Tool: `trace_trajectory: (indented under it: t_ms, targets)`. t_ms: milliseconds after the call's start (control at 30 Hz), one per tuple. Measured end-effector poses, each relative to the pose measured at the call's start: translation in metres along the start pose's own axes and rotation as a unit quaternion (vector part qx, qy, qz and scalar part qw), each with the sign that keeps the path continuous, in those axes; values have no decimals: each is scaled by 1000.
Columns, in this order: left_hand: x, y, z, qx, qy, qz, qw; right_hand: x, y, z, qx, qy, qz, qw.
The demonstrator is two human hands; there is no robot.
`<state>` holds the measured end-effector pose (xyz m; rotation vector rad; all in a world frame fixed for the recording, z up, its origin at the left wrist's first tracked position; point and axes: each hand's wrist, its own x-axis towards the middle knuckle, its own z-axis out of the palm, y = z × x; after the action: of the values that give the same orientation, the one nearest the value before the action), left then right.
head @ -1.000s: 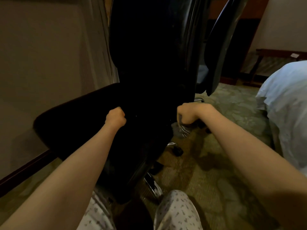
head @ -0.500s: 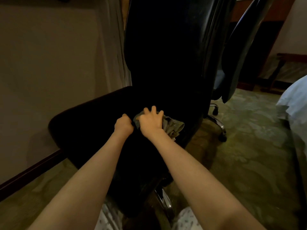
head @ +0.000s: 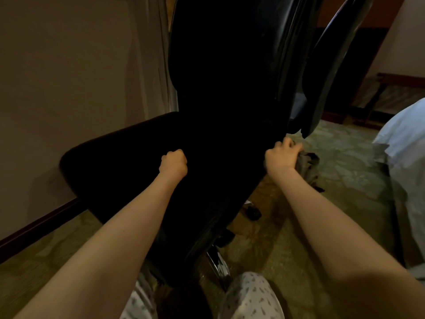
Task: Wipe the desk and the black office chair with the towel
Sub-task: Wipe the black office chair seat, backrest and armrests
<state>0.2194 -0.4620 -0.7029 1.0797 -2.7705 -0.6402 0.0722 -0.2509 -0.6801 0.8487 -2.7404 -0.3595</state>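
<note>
A: From the head camera, anything moved in the last half second?

B: Yes. Swept the towel [head: 307, 161] from the seat middle of the black office chair [head: 218, 88] out to the chair's right edge. Gripped there now by the right hand [head: 281, 155], with fingers curled round the bunched cloth rather than spread flat over it. Hanging partly off the chair's side.

A: And on the chair's left half?

B: Same spot as before for the left hand [head: 173, 164]. Pressed on the seat, clenched in a fist, nothing visible inside it. Probably steadying the chair.

A: Meaning for the job?

B: Likely one pass across the rear of the seat finished. Backrest and seat front probably still to wipe. No desk recognisable here.

A: Room to move?

B: Right of the chair, open carpet [head: 345, 215] as far as the bed [head: 407, 157]. Just behind the chair's right edge, a second chair's back [head: 333, 65]. Left of the chair, the wall [head: 69, 77] close by. Under the chair, a chrome base leg [head: 218, 265] near the knees, so worth minding.
</note>
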Motion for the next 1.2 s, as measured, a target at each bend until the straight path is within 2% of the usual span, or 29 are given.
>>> trace_trajectory:
  t_ms: [67, 100, 167, 233, 267, 367, 467, 567, 700, 767, 833, 1000, 1100, 1200]
  targets:
    - [-4, 11, 3, 4, 16, 23, 1000, -4, 15, 3, 17, -12, 43, 999]
    - [-5, 19, 5, -2, 21, 41, 999, -5, 21, 5, 59, -11, 59, 996]
    - [-8, 40, 11, -24, 17, 89, 996, -10, 25, 9, 195, 14, 76, 978]
    - [-10, 69, 19, -38, 13, 125, 991, -21, 17, 13, 322, 56, 56, 944]
    - [-10, 84, 24, -36, 15, 133, 990, -29, 8, 17, 351, 67, 34, 933]
    - [-9, 112, 40, 29, -9, 133, 991, -52, -18, 43, 311, 56, -21, 949]
    - [-3, 114, 51, 69, -7, 102, 992, -59, -17, 65, 286, 51, -14, 957]
    - [-1, 114, 55, 94, 2, 107, 990, -54, -10, 65, 253, 39, -5, 967]
    - [-6, 112, 54, 91, -10, 109, 990, -58, 4, 78, 160, -36, 56, 985]
    - [-9, 111, 54, 84, -10, 111, 990, -64, 18, 93, 133, -91, 125, 979]
    - [-9, 111, 53, 67, -6, 114, 991, -65, 29, 101, 155, -101, 179, 966]
    - [4, 108, 34, -46, -22, 146, 988, -36, 37, 82, 253, -36, 203, 945]
    - [25, 108, 4, -113, -31, 159, 980, -8, 39, 56, 307, 31, 187, 933]
    - [52, 107, -19, -159, -84, 151, 972, 13, 34, 27, 337, 84, 137, 928]
